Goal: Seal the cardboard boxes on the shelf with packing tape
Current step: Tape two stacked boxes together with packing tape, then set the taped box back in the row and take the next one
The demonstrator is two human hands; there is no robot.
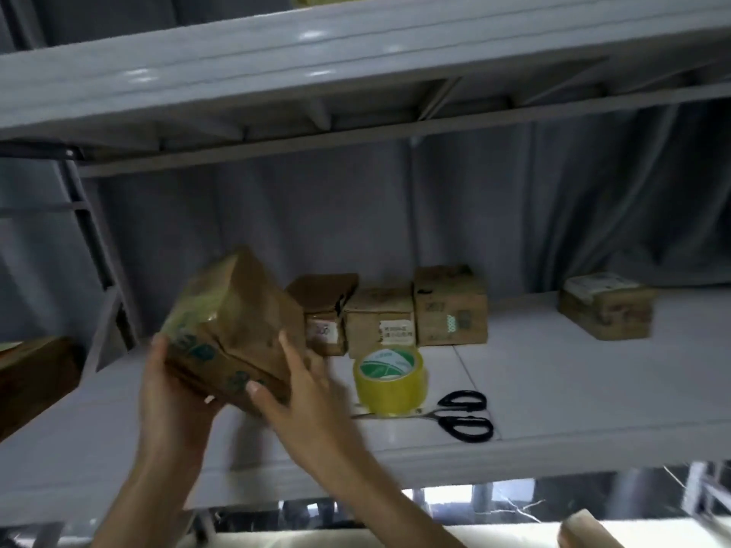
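Note:
A brown cardboard box (233, 326) with yellowish tape on its left face is held tilted above the grey shelf (553, 389). My left hand (170, 389) grips its lower left corner from beneath. My right hand (304, 393) holds its lower right side, thumb on the front edge. A roll of yellow packing tape (391, 381) stands on the shelf just right of my right hand. Black-handled scissors (463, 415) lie to its right.
Three small boxes (379, 322) stand in a row at the back of the shelf, and a lone box (607, 310) sits far right. A dark brown box (31, 381) is at the left edge. An upper shelf (316, 73) hangs overhead.

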